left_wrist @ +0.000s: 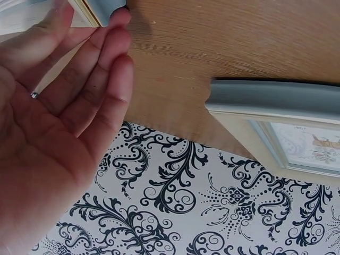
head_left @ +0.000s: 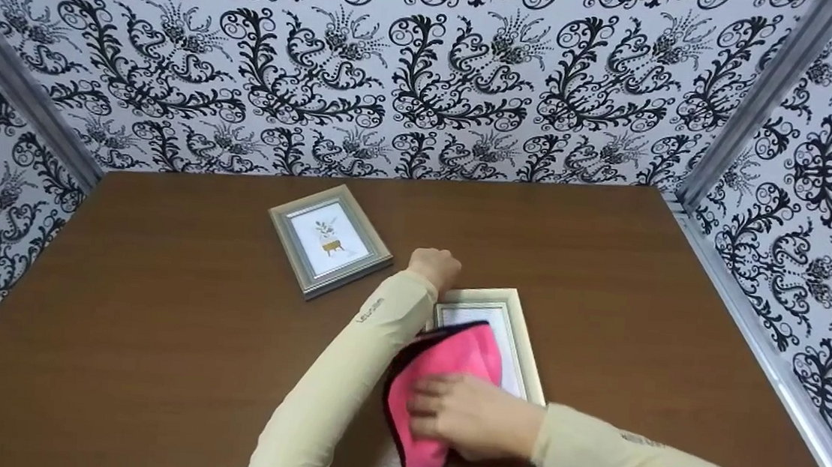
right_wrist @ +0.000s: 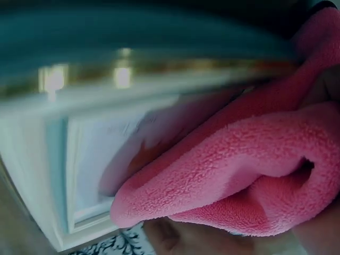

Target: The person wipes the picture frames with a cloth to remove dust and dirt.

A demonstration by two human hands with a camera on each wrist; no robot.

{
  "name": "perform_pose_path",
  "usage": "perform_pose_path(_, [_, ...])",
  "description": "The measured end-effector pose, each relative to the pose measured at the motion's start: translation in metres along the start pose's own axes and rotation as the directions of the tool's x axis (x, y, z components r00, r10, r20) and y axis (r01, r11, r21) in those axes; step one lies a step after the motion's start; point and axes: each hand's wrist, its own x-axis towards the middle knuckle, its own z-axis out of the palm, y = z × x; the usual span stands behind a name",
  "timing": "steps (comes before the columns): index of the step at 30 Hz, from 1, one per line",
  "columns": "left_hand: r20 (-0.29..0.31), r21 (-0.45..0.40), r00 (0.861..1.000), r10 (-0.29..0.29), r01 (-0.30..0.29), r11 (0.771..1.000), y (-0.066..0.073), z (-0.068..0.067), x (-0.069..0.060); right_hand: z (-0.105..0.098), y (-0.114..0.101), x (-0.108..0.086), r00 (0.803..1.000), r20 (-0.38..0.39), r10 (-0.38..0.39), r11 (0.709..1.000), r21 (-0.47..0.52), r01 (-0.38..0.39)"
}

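A cream-edged picture frame [head_left: 521, 344] lies on the table, partly covered by a pink cloth [head_left: 460, 354] with a dark border. My left hand [head_left: 436, 267] grips the frame at its far left corner. In the left wrist view, the thumb of that left hand [left_wrist: 58, 127] lies over the frame's face and the fingers curl beneath its edge. My right hand [head_left: 471, 415], slightly blurred, holds the cloth against the frame. In the right wrist view, the fleecy cloth [right_wrist: 212, 170] is folded over the frame's picture, hiding most of the right fingers.
A second picture frame [head_left: 382, 252], silver-gold with a plant drawing, lies face up at the back left on the brown wooden table [head_left: 175, 318]. Black-and-white patterned walls [head_left: 340, 69] enclose the table, with metal strips [head_left: 774, 362] along the corners and right edge.
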Motion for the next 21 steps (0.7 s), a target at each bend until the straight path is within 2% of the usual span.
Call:
perform_pose_path(8, [-0.009, 0.005, 1.000, 0.016, -0.016, 1.000, -0.002, 0.002, 0.000, -0.013, -0.029, -0.017, 0.995, -0.015, -0.100, 0.994, -0.040, 0.099])
perform_pose_path(13, [-0.019, -0.026, 0.999, 0.039, -0.039, 0.999, -0.007, 0.004, 0.001, -0.015, -0.040, -0.034, 0.990, -0.044, -0.132, 0.990, -0.057, 0.129])
perform_pose_path(17, [-0.046, -0.067, 0.997, 0.058, -0.061, 0.996, -0.012, 0.009, 0.000, -0.017, -0.042, -0.051, 0.990, -0.061, -0.129, 0.990, -0.072, 0.124])
perform_pose_path(21, [-0.089, -0.092, 0.993, 0.076, -0.085, 0.992, -0.016, 0.015, -0.004, -0.018, -0.039, -0.067, 0.993, -0.084, -0.082, 0.996, -0.034, 0.080])
